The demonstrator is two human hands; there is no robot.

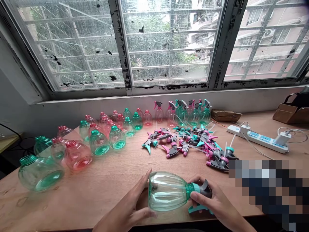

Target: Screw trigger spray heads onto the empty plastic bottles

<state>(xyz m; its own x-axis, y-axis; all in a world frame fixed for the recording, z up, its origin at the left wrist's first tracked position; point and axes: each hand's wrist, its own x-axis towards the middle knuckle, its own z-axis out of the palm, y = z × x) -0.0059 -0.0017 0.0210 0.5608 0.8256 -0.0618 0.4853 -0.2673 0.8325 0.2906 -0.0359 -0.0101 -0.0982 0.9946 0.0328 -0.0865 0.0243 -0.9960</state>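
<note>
A clear green spray bottle (167, 191) lies sideways above the table's front edge, base to the left and sprayer head to the right. My right hand (213, 201) is closed around its turquoise collar and grey-and-turquoise sprayer head (204, 190), thumb pressed on the collar. At the base, my left hand (135, 203) curves around the bottle, with thumb and forefinger at opposite edges. Its other fingers are hidden. Inside the bottle a thin tube shows faintly. Beyond the hands lies a pile of loose pink, turquoise and grey sprayer heads (173, 149).
Several open green and pink bottles (98, 141) stand at the left. Complete spray bottles (194, 114) stand against the wall below the window. At the right are a white power strip (257, 137) with cables, a brown package (225, 115) and a cardboard box (288, 111). A blurred patch covers the lower right.
</note>
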